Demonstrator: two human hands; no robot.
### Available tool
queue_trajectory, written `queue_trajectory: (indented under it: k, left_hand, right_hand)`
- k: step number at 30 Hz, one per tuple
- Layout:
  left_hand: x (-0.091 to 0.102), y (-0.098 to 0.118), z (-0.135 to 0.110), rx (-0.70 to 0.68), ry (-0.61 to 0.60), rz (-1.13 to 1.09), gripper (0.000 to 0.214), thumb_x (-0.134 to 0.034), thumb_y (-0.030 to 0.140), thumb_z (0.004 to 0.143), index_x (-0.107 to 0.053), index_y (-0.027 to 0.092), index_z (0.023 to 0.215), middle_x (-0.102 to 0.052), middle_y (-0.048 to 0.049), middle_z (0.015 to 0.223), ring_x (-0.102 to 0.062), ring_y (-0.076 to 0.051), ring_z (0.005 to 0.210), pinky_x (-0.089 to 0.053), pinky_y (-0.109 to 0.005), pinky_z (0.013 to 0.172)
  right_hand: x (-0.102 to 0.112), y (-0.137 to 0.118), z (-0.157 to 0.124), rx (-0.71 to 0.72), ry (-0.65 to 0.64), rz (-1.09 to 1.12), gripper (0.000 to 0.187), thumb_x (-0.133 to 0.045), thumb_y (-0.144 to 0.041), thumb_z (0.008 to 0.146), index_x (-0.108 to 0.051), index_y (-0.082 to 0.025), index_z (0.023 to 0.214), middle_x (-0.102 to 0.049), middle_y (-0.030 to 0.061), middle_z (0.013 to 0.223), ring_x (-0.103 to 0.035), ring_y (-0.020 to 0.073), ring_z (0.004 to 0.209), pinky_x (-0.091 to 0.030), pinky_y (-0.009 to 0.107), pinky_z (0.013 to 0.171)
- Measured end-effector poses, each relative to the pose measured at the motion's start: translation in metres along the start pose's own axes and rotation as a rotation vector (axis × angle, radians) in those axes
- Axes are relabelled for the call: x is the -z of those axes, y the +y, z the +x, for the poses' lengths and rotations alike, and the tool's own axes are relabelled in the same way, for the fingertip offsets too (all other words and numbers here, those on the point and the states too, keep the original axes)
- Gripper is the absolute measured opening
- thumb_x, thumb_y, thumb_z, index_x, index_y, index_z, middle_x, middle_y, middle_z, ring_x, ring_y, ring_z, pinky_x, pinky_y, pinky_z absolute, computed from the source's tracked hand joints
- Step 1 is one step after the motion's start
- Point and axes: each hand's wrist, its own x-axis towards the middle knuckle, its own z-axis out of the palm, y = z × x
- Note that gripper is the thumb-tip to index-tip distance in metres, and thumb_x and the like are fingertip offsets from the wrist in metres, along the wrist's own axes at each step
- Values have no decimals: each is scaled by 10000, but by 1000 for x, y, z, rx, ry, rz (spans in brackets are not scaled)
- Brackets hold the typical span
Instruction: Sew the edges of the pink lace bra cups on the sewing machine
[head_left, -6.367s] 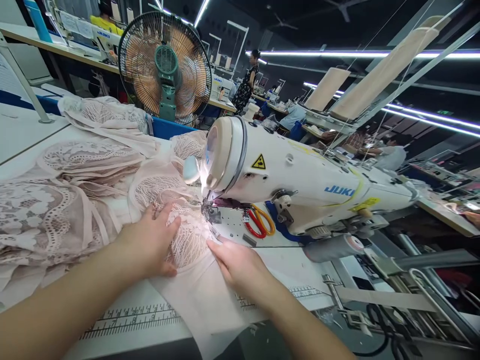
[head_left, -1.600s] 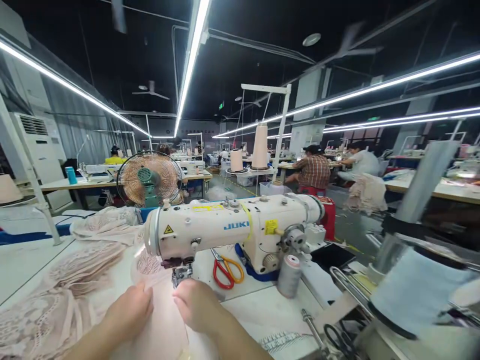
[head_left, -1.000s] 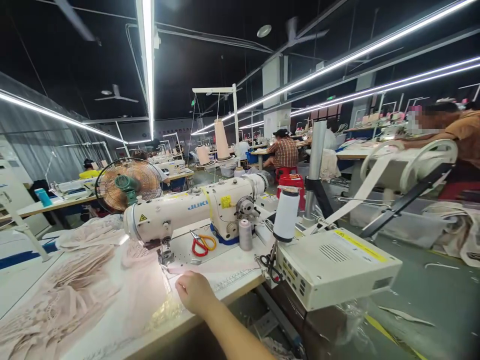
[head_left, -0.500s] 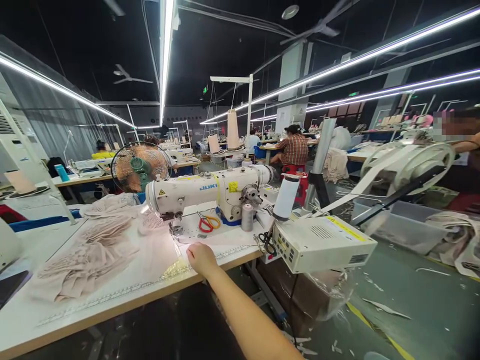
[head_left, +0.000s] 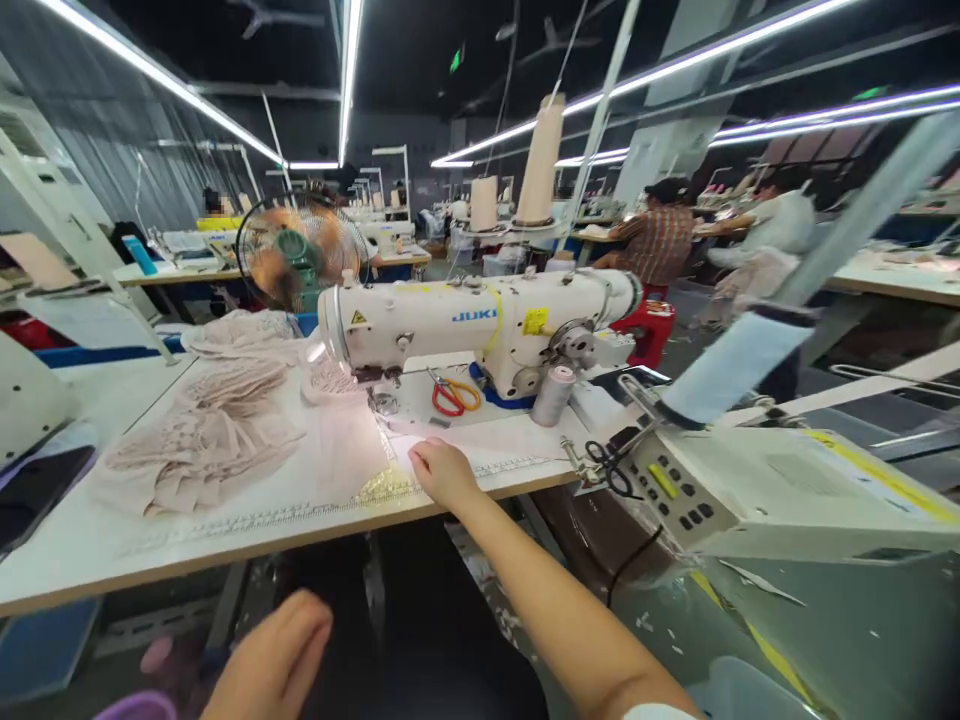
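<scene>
Resting right hand [head_left: 442,470]: flat, fingers loose, gripping nothing, on pale pink sheer fabric [head_left: 352,455].
Left hand [head_left: 274,660]: open, empty (below table edge).
Beyond right hand: white sewing machine [head_left: 465,325].

Bare forearms, white sleeve edge [head_left: 652,712]

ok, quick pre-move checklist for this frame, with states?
1. Right hand on the pale fabric at the table's front edge: ok, it rests flat there.
2. Left hand on the work: not ok, it is low, below the table edge, fingers spread, holding nothing visible.
3. Fabric under the needle of the sewing machine: cannot tell, the foot area is too small and glared.
4. Scissors away from both hands: ok, they lie on the machine bed.
5. Lace stack apart from the hands: ok, it sits left of the machine.
</scene>
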Motion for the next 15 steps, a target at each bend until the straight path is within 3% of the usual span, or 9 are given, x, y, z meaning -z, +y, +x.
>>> queue_trajectory:
  k: [3, 4, 6, 8, 12, 15]
  left_hand:
    - [2, -10, 44, -69, 23, -143, 365, -287, 325, 980, -620, 262, 1115, -630, -80, 1089, -611, -212, 1031, -534, -353, 923]
    - [2, -15, 62, -164, 122, -168, 391, -272, 297, 978, -603, 193, 1159, -616, -124, 1125, -600, -227, 1063, -526, -377, 934]
    - [0, -24, 99, -287, 271, -125, 407, -297, 276, 972, -535, 90, 1245, -557, -200, 1252, -560, -261, 1148, -512, -412, 950]
    - [-2, -34, 124, -346, 230, -19, 452, -372, 311, 960, -475, 37, 1305, -476, -250, 1361, -470, -325, 1264, -461, -489, 1005]
    - [-6, -52, 136, -443, 35, 145, 503, -420, 391, 959, -459, 70, 1344, -429, -237, 1427, -405, -369, 1320, -357, -606, 1052]
    - [-5, -61, 131, -510, 19, 153, 533, -407, 428, 965, -427, 91, 1377, -414, -224, 1444, -394, -345, 1334, -344, -579, 1075]
  right_hand:
    - [-4, 5, 1, -24, -41, 23, 271, -410, -225, 924, -676, -170, 914, -645, 79, 907, -575, 193, 856, -380, 277, 718]
    - [-5, 7, 2, -28, -51, 30, 275, -405, -230, 925, -674, -172, 938, -646, 83, 925, -574, 201, 879, -390, 282, 739]
    - [-6, 8, 3, -25, -63, 40, 274, -409, -228, 920, -674, -174, 957, -652, 84, 931, -578, 207, 895, -407, 288, 766]
    - [-6, 8, 2, -13, -64, 50, 267, -420, -214, 911, -678, -167, 964, -662, 84, 922, -588, 206, 886, -426, 292, 776]
    - [-5, 6, 0, 93, -58, 61, 274, -434, -184, 901, -675, -148, 1026, -675, 97, 981, -591, 209, 916, -453, 308, 811]
    - [-4, 3, 1, 219, -123, -21, 311, -440, -162, 894, -652, -160, 1122, -659, 100, 1037, -560, 225, 935, -448, 326, 782]
